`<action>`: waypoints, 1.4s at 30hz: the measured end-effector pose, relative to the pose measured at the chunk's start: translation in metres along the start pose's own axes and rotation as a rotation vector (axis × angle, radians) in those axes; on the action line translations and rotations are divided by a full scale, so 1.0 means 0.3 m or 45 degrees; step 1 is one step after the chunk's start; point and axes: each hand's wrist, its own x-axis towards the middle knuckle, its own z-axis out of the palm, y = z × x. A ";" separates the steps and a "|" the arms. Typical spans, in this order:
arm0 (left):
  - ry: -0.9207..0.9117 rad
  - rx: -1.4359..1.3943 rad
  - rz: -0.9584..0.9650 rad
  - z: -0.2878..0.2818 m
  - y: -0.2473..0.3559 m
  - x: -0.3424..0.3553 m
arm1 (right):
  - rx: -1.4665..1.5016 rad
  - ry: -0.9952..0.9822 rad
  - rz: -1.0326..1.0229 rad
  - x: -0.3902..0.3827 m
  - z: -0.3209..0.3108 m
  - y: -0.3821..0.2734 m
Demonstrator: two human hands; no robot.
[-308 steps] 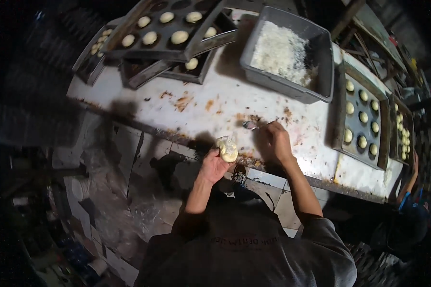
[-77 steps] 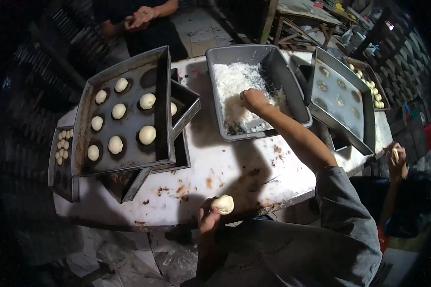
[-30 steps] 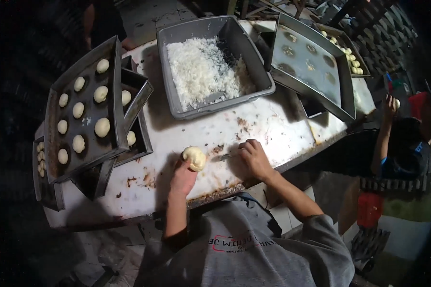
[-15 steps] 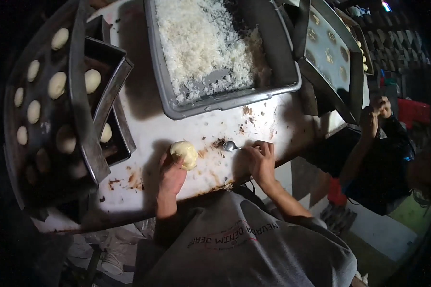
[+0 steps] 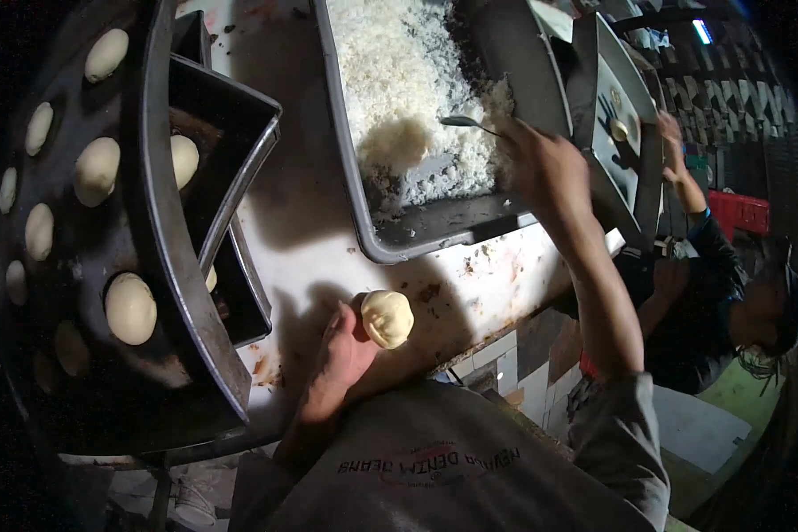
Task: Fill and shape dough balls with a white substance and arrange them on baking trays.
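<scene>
My left hand (image 5: 341,355) grips a pale dough ball (image 5: 387,319) with a gathered, pleated top, above the marble table (image 5: 284,239) near its front edge. Out over the grey plastic tub (image 5: 363,235), my right hand (image 5: 550,168) has its fingers closed on the handle of a metal spoon (image 5: 461,121). The spoon's head hangs just over the white shredded filling (image 5: 381,62), at the right part of the heap; whether it touches the filling I cannot tell. The fingertips of my right hand are partly hidden by the back of the hand.
Stacked dark metal trays (image 5: 155,222) with several dough balls (image 5: 130,307) fill the left. Another tray (image 5: 638,213) stands at the right with a dough piece (image 5: 619,130) in it. A co-worker (image 5: 683,319) is beside it, one hand (image 5: 669,146) at that tray's edge.
My right hand has lifted the spoon from the tabletop and moved forward over the tub. The co-worker's hand has risen to the right tray. The camera view has shifted.
</scene>
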 end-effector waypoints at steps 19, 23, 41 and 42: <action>-0.238 0.161 0.358 0.067 0.082 0.029 | 0.146 -0.515 -0.467 0.012 -0.069 -0.225; -0.401 -0.013 0.279 0.081 0.059 0.064 | 0.650 -0.577 -0.479 0.008 -0.092 -0.124; -0.086 -0.001 0.465 0.045 -0.322 -0.070 | 0.823 0.389 -1.046 -0.580 0.238 -0.006; -0.062 0.037 0.452 0.038 -0.340 -0.090 | 0.841 0.375 -1.059 -0.595 0.269 0.000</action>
